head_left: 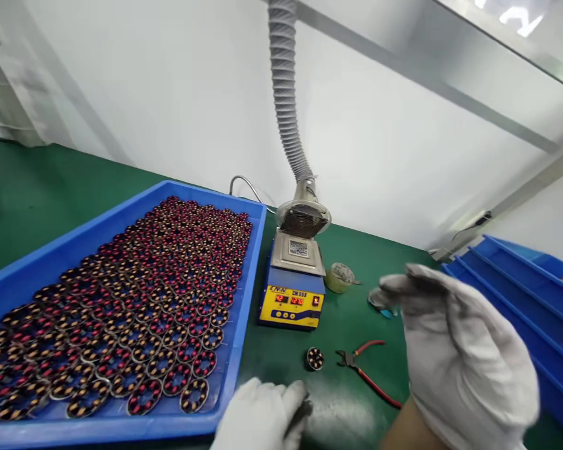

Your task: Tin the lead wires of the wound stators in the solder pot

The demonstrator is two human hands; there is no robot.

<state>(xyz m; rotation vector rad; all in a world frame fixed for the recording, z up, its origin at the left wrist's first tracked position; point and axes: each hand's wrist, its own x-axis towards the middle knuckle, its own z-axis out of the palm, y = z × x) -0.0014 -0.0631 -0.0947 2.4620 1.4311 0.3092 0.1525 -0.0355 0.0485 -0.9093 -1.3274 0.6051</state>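
Both my hands wear white gloves. My left hand [263, 415] sits at the bottom edge beside the blue tray [122, 215], fingers curled round a small dark thing I cannot make out. My right hand [455, 356] is raised above the green mat, blurred, fingers bent and pinched together near a small blue-edged object [380, 306]. A single round wound coil part [314, 358] lies on the mat between my hands. Red-handled cutters [366, 372] lie just right of it.
The blue tray holds several rows of round red-and-copper coil parts [136, 312]. A blue and yellow solder pot [293, 281] with red digits stands under a grey fume hose [286, 106]. A small round tin [339, 277] stands beside the pot. Stacked blue trays [520, 294] lie at the right.
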